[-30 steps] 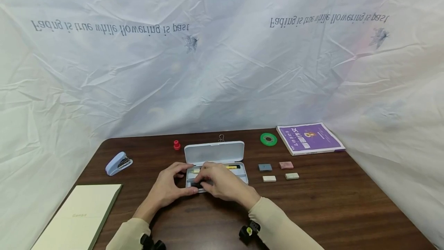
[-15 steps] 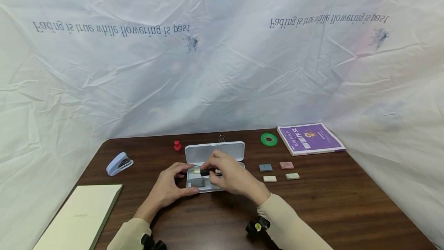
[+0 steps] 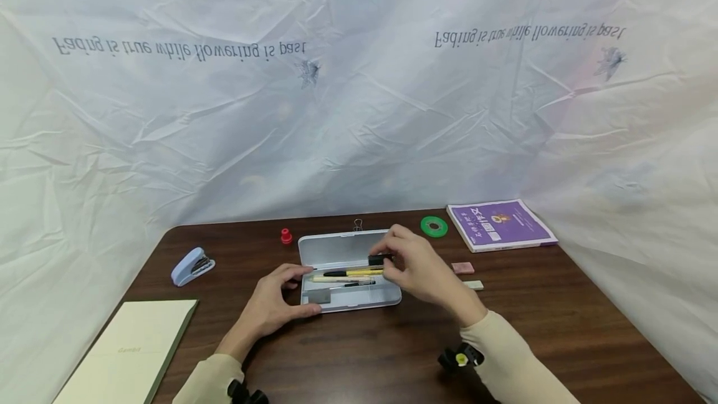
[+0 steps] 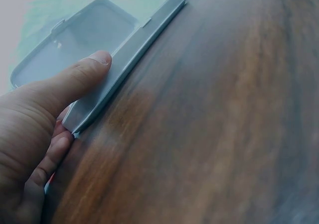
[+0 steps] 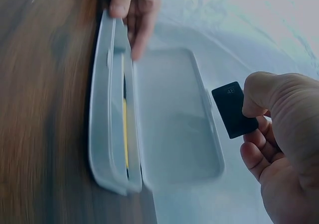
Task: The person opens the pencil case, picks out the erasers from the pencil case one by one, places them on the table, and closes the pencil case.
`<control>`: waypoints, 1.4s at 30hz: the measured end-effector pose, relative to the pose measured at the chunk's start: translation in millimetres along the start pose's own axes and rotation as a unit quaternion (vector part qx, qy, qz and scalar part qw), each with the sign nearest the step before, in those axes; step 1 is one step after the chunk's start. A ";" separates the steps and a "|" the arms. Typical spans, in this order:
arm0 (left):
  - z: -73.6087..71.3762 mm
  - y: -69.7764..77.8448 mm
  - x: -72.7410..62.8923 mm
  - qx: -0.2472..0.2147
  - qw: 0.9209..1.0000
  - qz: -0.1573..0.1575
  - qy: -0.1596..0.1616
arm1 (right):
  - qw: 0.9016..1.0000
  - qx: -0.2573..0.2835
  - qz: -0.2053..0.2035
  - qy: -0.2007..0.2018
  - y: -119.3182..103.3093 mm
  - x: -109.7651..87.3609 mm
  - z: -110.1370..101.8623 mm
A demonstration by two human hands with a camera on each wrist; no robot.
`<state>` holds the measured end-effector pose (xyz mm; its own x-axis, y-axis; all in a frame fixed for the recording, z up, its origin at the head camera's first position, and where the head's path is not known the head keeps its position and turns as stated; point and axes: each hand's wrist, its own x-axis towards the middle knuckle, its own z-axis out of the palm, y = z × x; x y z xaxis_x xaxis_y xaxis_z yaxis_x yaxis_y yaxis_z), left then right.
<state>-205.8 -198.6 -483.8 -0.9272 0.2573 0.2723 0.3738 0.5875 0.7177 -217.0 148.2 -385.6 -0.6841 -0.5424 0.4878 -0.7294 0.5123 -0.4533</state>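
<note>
A pale grey pencil case [image 3: 387, 298] stands with its lid [image 5: 174, 119] up. My left hand [image 3: 272, 304] grips its left end, thumb on the front edge and fingers round the side. Over the case's right end, my right hand [image 3: 417, 264] pinches a black eraser [image 5: 232, 109] marked 4B between thumb and fingers. Inside the case lie a yellow-and-black pen [image 3: 359, 272], a whitish pen [image 3: 322, 278] and a thinner dark-tipped pen [image 3: 359, 283]. A grey rectangular piece [image 3: 319, 295] shows at the front left of the case, near my left thumb.
To the right are a pink eraser [image 3: 462, 268], a white eraser [image 3: 473, 285], green tape [image 3: 434, 226] and a purple book [image 3: 502, 223]. A red object [image 3: 286, 235] and a binder clip [image 3: 358, 224] sit behind; a blue stapler [image 3: 192, 265] and cream notebook [image 3: 129, 348] lie left.
My right hand has lifted the black eraser from the case's front left and carried it right and back, now covering two erasers on the table. My left hand stays on the case.
</note>
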 end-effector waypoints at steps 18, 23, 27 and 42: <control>0.0 -0.9 -1.0 -0.005 1.000 -0.011 -0.006 | 0.995 -0.042 0.082 0.043 48.2 -73.5 -63.3; 0.2 -1.3 -0.8 -0.006 1.000 -0.011 -0.007 | 0.991 -0.088 0.088 0.054 59.8 -96.6 -71.4; 0.3 -1.3 -1.2 -0.005 1.000 -0.010 -0.006 | 0.989 -0.094 0.094 0.059 67.1 -112.8 -74.4; 0.0 -0.4 -0.7 -0.006 1.000 -0.001 -0.002 | 0.985 -0.090 0.131 0.062 80.7 -153.7 -69.4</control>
<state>-205.3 -199.0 -484.3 -0.9281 0.2593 0.2674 0.3709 0.5787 0.7263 -170.4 319.1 -445.4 -0.8347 -0.2964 0.4641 -0.5080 0.7397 -0.4414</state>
